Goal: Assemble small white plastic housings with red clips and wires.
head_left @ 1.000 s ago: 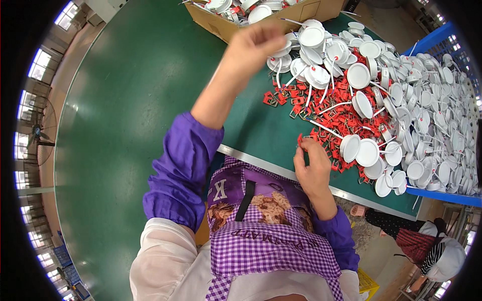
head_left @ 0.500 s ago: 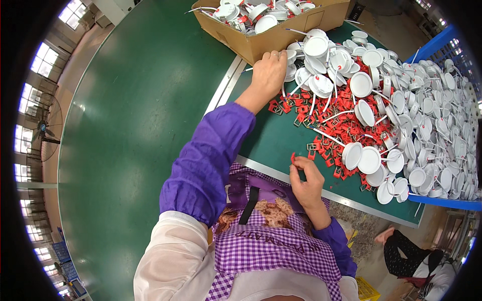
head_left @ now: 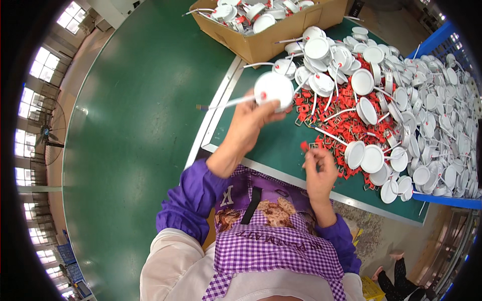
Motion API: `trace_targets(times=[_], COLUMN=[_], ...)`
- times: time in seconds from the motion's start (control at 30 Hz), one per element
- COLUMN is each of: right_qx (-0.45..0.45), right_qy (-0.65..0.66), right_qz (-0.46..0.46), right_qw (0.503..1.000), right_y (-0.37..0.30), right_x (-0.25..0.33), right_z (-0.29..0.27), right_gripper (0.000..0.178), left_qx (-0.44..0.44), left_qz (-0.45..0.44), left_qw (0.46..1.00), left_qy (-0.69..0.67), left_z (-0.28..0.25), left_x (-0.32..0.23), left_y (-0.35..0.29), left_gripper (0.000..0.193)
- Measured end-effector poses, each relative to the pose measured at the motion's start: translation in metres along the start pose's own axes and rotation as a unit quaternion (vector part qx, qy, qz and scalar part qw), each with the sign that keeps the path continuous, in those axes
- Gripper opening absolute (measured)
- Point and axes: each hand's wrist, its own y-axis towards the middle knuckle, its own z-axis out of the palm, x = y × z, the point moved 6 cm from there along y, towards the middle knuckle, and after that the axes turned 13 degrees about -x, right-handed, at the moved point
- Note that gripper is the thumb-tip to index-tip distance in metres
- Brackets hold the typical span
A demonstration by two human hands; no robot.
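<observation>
My left hand [head_left: 243,128] is closed on a white round lamp-like disc [head_left: 277,86], thumb on its face. A white cable [head_left: 228,103] sticks out from the disc toward the left, over the table's metal strip, and a small red spot shows where it meets the disc. Lower and to the right, my right hand [head_left: 321,173] pinches a small red clip [head_left: 304,146] between thumb and fingers. Just beyond that hand lies a pile of red clips with metal frames [head_left: 331,131]. Similar white discs [head_left: 372,158] lie on and around the pile.
A cardboard box [head_left: 281,42] full of white discs stands at the far side. At the right, a blue crate [head_left: 454,202] is heaped with more. The green table [head_left: 125,165] has a metal edge [head_left: 371,204] near me. Another person's legs [head_left: 394,281] show at lower right.
My left hand has come back from the discs by the cardboard box, now carrying one disc with its cable. My right hand has shifted slightly right, still pinching the red clip.
</observation>
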Motion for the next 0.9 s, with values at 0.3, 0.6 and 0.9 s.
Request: trace_targets(times=[0.3,0.6,0.9], right_qx=[0.016,0.123,0.147], right_qy=[-0.087,-0.172,-0.196], right_qz=[-0.065,-0.151,-0.151], right_qw=[0.994,0.966,0.958], right_y=[0.034,0.013,0.015], right_x=[0.047,0.069,0.069], right_z=[0.011,0.01,0.007], right_gripper=[0.01,0.017,0.015], left_qx=[0.017,0.019,0.069], left_qz=[-0.077,0.07,0.132], left_qw=[0.992,0.961,0.925], left_qy=[0.101,0.268,0.349], left_z=[-0.015,-0.009,0.005], left_x=[0.065,0.059,0.04], left_y=[-0.075,-0.078,-0.083], left_gripper=[0.032,0.028,0.03])
